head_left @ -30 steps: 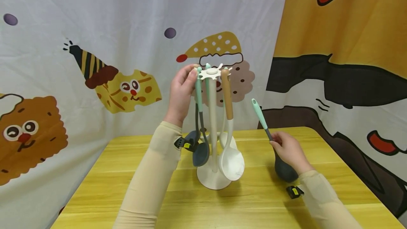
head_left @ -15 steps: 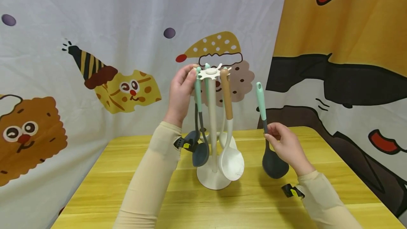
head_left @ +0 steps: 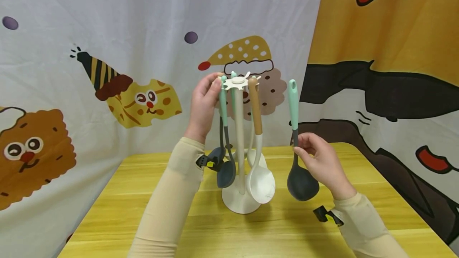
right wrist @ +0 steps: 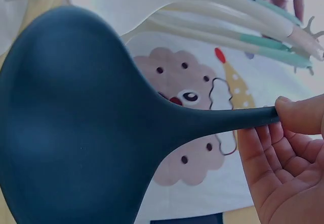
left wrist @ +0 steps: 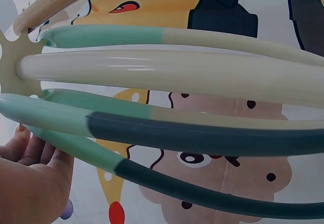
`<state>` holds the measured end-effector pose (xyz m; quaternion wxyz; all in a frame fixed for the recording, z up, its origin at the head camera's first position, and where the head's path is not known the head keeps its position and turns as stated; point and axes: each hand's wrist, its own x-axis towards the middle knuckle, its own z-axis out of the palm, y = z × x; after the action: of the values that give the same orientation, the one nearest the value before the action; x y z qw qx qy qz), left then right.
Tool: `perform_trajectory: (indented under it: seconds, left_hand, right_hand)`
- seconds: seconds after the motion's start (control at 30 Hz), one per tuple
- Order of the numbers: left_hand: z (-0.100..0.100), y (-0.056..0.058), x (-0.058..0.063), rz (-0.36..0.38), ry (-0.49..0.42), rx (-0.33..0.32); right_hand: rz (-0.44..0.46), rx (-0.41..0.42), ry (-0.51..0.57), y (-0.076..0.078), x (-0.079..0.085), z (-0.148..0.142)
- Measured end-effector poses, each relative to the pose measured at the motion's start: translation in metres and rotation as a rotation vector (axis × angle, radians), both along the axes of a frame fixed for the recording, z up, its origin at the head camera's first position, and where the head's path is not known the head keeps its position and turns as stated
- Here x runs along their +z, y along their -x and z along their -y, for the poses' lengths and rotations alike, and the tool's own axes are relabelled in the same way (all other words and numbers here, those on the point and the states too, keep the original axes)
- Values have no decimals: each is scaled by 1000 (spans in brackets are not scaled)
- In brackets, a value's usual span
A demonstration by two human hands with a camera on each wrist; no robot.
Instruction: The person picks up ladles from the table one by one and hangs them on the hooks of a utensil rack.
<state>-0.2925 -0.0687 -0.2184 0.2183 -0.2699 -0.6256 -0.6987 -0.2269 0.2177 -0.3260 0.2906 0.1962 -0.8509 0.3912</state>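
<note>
A white utensil rack (head_left: 239,130) with a round base stands upright on the table. At its top left my left hand (head_left: 204,102) grips the rack's edge beside a mint-green handle (head_left: 223,104); the left wrist view shows the fingers (left wrist: 30,150) partly behind that handle. To the right of the rack, my right hand (head_left: 322,162) pinches a ladle by its dark neck between thumb and fingers. This ladle (head_left: 303,184) has a dark grey bowl and a mint handle with a hole at its upper end. It is held upright, handle up, apart from the rack.
On the rack hang a white ladle (head_left: 261,184) with a wooden handle, a dark spoon-like utensil (head_left: 226,174) and several others partly hidden behind. The yellow wood-grain table (head_left: 161,210) reaches back to a printed cartoon curtain (head_left: 150,19).
My right hand has moved left and slightly up with the ladle, bringing it closer to the rack and turning it from tilted to upright. My left hand stays at the rack's top.
</note>
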Motion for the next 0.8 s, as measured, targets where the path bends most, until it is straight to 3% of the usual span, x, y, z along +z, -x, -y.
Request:
perform_trajectory:
  seconds: [0.33,0.8]
  left_hand:
    - [0,0,0,-1,1,3]
    - [0,-2,0,-2,11,11]
  right_hand:
    - [-88,73,7,-11,15,13]
    - [-96,198,14,-21,28,31]
